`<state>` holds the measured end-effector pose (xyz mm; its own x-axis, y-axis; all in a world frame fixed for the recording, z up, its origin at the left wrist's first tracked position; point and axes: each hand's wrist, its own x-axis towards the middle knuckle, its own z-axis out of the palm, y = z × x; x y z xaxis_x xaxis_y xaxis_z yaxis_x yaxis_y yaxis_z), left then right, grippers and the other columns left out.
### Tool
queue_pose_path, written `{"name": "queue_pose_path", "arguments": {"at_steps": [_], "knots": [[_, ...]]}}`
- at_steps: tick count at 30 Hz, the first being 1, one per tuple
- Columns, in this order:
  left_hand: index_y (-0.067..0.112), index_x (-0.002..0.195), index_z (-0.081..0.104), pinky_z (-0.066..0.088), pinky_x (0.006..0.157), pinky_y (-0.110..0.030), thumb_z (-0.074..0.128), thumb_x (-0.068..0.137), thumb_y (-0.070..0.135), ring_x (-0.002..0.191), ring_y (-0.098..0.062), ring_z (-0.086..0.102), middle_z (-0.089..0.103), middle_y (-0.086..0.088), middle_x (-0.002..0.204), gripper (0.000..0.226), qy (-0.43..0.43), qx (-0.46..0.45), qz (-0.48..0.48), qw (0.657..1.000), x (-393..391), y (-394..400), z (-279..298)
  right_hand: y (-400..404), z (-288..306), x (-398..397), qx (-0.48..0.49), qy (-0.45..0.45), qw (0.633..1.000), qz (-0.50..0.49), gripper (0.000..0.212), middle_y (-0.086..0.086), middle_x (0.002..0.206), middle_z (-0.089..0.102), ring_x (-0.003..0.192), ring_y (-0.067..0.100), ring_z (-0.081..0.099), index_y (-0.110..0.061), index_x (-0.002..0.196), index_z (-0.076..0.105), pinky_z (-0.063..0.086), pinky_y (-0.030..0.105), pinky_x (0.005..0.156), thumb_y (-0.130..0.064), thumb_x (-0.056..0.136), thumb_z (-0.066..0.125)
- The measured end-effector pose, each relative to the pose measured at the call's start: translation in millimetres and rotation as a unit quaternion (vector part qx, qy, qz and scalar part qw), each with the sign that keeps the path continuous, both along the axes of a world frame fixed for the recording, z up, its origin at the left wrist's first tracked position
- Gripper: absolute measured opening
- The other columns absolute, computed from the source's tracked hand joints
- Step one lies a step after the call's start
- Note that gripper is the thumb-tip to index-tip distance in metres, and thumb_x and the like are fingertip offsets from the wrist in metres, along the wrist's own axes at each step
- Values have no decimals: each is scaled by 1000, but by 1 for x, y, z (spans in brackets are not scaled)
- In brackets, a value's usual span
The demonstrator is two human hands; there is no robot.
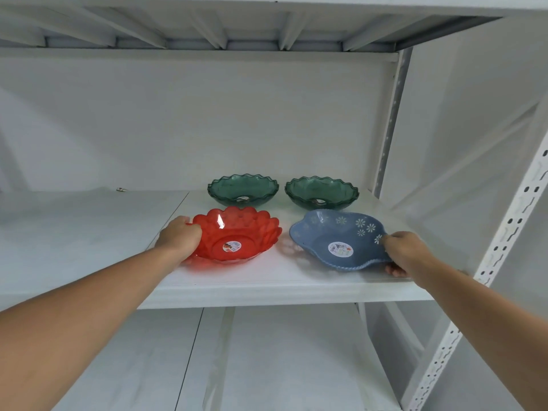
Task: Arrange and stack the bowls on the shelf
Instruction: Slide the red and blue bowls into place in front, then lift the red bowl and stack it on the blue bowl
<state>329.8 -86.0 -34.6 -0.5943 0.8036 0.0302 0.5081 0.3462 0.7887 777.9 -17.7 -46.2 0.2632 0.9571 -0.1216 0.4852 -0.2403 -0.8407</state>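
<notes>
Four bowls sit on the white shelf point(267, 280) in two rows, right of frame centre. At the back stand two matching green bowls point(243, 191), side by side and close together but apart. In front of them lie the red bowl point(237, 235), a translucent scalloped dish at centre frame, and the blue bowl point(338, 241), an opaque dish with white flower marks, to its right. None is stacked yet.

The left hand point(181, 235) is closed over the left rim of the red bowl, fingers curled inside the edge. The right hand point(403, 253) pinches the right rim of the blue bowl, thumb on top and fingers under the edge; that side appears slightly raised off the shelf, though this is uncertain.

Step in hand: both front bowls are gripped, presumably to shift or lift them. The likely next move is to nest like with like. The green pair match and should nest cleanly. The red and blue dishes differ in outline, so one placed in the other may sit unevenly; lower it level and centre it before release.
</notes>
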Motion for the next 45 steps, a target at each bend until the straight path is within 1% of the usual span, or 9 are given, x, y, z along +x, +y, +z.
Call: {"name": "queue_pose_path", "arguments": {"at_steps": [2,4,7,12,21,30,35,41,45], "knots": [[27,160,42,41,109,-42,45,92,55,143,-34,47,45,-6,163,74,18,-17,2,1000,-3,-2,7,-2,9,0,32,-98,995,3,49,21,104,69,84,39,69,-4,115,64,61,51,79,-46,96,46],[30,162,39,39,114,-49,42,88,63,146,-37,42,39,-8,165,81,46,1,6,999,-6,-4,20,-6,21,-2,68,-165,984,15,63,22,140,55,123,44,56,-15,143,53,47,53,105,-56,96,43],[32,163,35,34,118,-50,42,93,59,151,-33,36,36,-5,168,76,67,71,-21,995,-10,-7,44,-11,44,-10,135,-198,968,70,70,17,157,41,143,42,38,-27,160,39,33,55,116,-60,98,43],[33,164,34,32,120,-46,42,96,57,152,-26,37,36,0,169,73,36,124,-52,990,-18,-13,67,-16,69,-36,154,-219,954,136,70,12,163,38,146,36,40,-31,162,34,32,52,118,-61,100,42],[29,168,25,28,121,-42,46,99,56,155,-23,34,31,3,172,77,12,133,-59,989,-40,-31,59,-18,74,-94,152,-231,936,219,81,8,164,38,146,28,41,-29,165,30,33,46,118,-68,95,46],[28,166,31,31,117,-38,44,103,56,150,-20,41,41,5,166,70,24,93,-77,992,-59,-50,33,-24,58,-172,141,-259,900,321,91,4,171,28,157,30,18,-32,166,25,21,53,124,-76,90,47],[29,163,37,35,113,-32,51,104,43,146,-15,45,48,7,161,62,45,66,-121,989,-77,-58,32,-19,55,-173,107,-297,872,374,103,0,173,21,160,28,6,-40,166,20,15,55,126,-90,81,49],[21,165,34,33,119,-34,47,102,66,149,-17,43,46,5,163,79,61,-2,-207,976,-75,-58,19,-22,54,-163,75,-358,822,436,127,-2,174,16,159,27,7,-41,167,6,17,52,126,-92,67,65],[33,160,45,28,126,-41,23,84,96,151,-10,40,45,13,163,101,66,-36,-243,967,-65,-55,8,-15,45,-166,86,-385,814,427,137,-1,172,20,158,26,9,-35,167,5,16,50,126,-94,60,68]]}}
